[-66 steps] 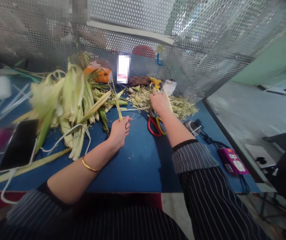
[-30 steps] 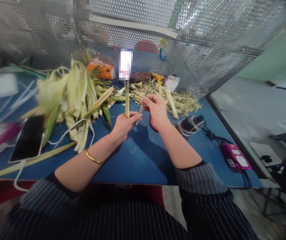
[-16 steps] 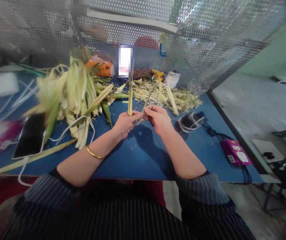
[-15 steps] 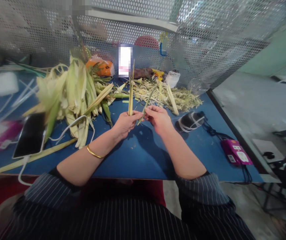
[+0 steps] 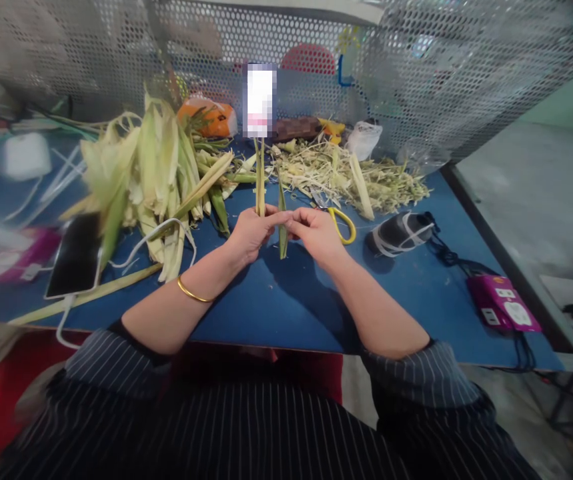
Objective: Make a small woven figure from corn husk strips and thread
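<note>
My left hand [image 5: 256,232] is closed around thin pale husk strips [image 5: 260,180] that stand upright from its fist. A narrow green leaf strip [image 5: 282,233] runs nearly upright between my two hands. Thumb and fingers of my right hand [image 5: 313,233] pinch this green strip, and the left thumb touches it too. Yellow-handled scissors [image 5: 343,225] lie just beyond the right hand, their blades partly under plant scraps. A large bundle of pale green husks [image 5: 153,167] is on the left, and a heap of shredded husk [image 5: 336,170] lies behind the hands.
On the blue table [image 5: 286,307] are a phone [image 5: 75,257] with a white cable at left, a dark wrapped bundle [image 5: 399,235] at right, and a purple power strip [image 5: 503,303]. An orange packet [image 5: 211,119] sits before the perforated metal screen [image 5: 246,33].
The green strip has turned from slanted to nearly upright between my hands. The yellow scissors now show beside my right hand. The whole view has shifted slightly.
</note>
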A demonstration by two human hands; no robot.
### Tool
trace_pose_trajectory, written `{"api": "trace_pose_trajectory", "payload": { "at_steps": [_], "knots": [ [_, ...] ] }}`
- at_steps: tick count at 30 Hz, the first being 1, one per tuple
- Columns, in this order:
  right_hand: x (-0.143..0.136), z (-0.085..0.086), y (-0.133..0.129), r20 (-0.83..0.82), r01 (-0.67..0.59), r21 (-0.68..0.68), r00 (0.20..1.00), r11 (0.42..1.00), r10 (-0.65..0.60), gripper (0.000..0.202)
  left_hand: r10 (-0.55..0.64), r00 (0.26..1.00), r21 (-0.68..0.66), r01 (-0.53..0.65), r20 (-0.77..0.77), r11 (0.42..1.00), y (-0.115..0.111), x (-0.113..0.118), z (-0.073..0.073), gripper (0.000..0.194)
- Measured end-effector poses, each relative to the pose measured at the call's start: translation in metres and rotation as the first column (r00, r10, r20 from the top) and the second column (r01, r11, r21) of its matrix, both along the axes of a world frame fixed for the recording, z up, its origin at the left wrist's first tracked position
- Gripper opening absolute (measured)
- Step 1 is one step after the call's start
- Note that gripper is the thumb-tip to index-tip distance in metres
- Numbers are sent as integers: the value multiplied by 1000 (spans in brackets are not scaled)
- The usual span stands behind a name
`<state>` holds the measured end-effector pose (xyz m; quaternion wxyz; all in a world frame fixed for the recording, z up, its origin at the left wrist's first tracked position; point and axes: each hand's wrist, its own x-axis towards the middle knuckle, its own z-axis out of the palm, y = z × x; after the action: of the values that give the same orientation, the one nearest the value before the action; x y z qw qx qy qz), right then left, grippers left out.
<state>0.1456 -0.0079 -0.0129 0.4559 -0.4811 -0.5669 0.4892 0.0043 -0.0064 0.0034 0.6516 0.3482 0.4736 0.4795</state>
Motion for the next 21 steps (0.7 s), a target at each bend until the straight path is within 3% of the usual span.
{"api": "trace_pose_trajectory", "payload": {
  "at_steps": [7, 13, 17, 21],
  "knots": [
    [4, 5, 2, -127, 29, -94, 991, 995, -41, 19, 48, 997, 76, -44, -52, 996, 3, -1, 2, 17],
    [5, 7, 2, -140, 16, -146, 989, 989, -37, 19, 27, 999, 67, -24, -42, 997, 8, -3, -5, 12],
    [2, 4, 1, 21, 53, -73, 998, 996, -51, 8, 119, 990, 125, -109, -72, 986, 8, -2, -8, 13],
    [1, 0, -1, 344, 15, 99, 938, 995, -49, 9, 199, 973, 171, -177, -119, 969, 9, -3, -9, 13]
  ]
}}
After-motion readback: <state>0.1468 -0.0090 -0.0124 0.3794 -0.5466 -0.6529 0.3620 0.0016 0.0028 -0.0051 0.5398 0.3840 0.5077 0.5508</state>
